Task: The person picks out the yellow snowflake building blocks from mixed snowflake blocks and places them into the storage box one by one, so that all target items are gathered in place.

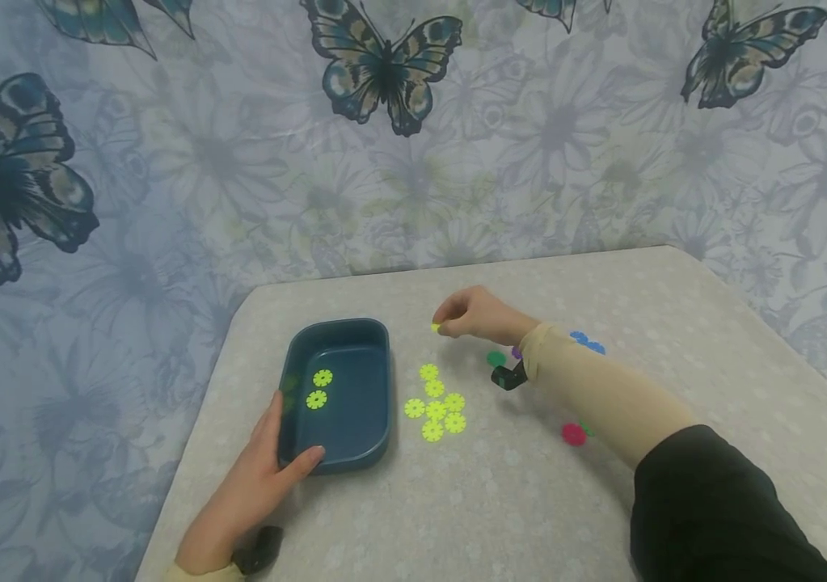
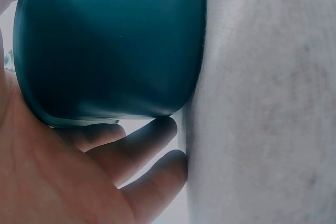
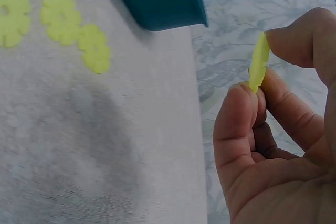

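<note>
A dark blue-green tray (image 1: 382,388) stands on the table at the left. My left hand (image 1: 249,477) grips its near left corner, the thumb over the rim and the fingers along the outer wall (image 2: 113,45). Two yellow notched discs (image 1: 316,399) lie flat inside the tray. Right of it, several more yellow discs (image 1: 436,411) form a loose cluster on the table. Beyond that cluster, my right hand (image 1: 482,315) is raised over the table. Between its thumb and fingertips it pinches one yellow notched disc (image 3: 258,62), seen edge-on in the right wrist view.
A green disc (image 1: 496,358) lies below the right wrist, with a purple one (image 1: 516,352) partly hidden beside it. Blue discs (image 1: 588,343) sit behind the right forearm, a red disc (image 1: 573,434) in front. Butterfly-patterned fabric (image 1: 398,186) hangs behind the table's far edge.
</note>
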A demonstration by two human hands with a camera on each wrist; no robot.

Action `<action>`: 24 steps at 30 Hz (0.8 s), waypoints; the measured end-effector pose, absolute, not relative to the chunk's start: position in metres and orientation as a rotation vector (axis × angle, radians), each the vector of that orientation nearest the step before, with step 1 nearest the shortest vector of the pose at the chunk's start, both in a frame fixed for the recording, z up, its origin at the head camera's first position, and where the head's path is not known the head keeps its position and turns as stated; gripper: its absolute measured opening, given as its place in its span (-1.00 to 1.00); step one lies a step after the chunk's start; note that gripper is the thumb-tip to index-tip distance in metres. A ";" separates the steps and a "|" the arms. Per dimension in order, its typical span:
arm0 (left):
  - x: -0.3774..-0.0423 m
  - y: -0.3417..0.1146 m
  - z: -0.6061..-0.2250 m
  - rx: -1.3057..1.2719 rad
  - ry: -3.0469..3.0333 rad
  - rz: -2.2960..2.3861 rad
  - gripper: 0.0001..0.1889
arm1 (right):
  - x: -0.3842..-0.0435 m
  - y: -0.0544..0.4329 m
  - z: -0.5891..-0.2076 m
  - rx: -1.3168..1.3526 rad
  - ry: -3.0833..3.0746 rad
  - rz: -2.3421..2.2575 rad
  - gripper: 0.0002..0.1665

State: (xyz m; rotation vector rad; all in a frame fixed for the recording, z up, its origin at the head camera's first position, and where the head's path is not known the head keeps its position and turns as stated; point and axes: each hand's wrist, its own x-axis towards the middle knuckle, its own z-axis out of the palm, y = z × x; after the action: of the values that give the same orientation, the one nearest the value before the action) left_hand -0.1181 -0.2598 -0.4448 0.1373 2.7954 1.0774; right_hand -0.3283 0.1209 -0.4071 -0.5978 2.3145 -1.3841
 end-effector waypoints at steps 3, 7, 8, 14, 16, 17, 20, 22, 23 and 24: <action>-0.119 -0.261 -0.446 0.148 2.796 1.085 0.18 | -0.327 0.116 -0.410 -0.616 2.296 -1.335 -0.78; -0.120 -0.261 -0.448 0.161 2.798 1.090 0.18 | -0.326 0.109 -0.411 -0.633 2.278 -1.301 -0.77; -0.120 -0.261 -0.448 0.165 2.796 1.095 0.18 | -0.327 0.107 -0.411 -0.636 2.276 -1.298 -0.77; -0.119 -0.264 -0.450 0.191 2.805 1.113 0.17 | -0.332 0.087 -0.390 -0.719 2.313 -1.264 -0.78; -0.119 -0.265 -0.450 0.192 2.807 1.114 0.17 | -0.333 0.077 -0.377 -0.751 2.322 -1.245 -0.77; -0.119 -0.266 -0.450 0.195 2.811 1.113 0.17 | -0.334 0.072 -0.370 -0.769 2.314 -1.244 -0.77; -0.119 -0.266 -0.450 0.203 2.819 1.116 0.17 | -0.336 0.052 -0.352 -0.817 2.299 -1.236 -0.75; -0.119 -0.266 -0.450 0.208 2.825 1.120 0.17 | -0.337 0.037 -0.343 -0.852 2.312 -1.219 -0.75; -0.119 -0.265 -0.450 0.209 2.826 1.122 0.17 | -0.337 0.029 -0.341 -0.871 2.313 -1.217 -0.75; -0.119 -0.265 -0.450 0.210 2.828 1.124 0.18 | -0.336 0.022 -0.340 -0.884 2.315 -1.211 -0.75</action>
State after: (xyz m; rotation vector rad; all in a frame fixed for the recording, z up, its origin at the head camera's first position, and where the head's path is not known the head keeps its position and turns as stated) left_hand -0.1187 -0.2647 -0.4504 0.2097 2.8277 1.1243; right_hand -0.3363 0.0217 -0.3395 -0.8836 2.3154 -1.2109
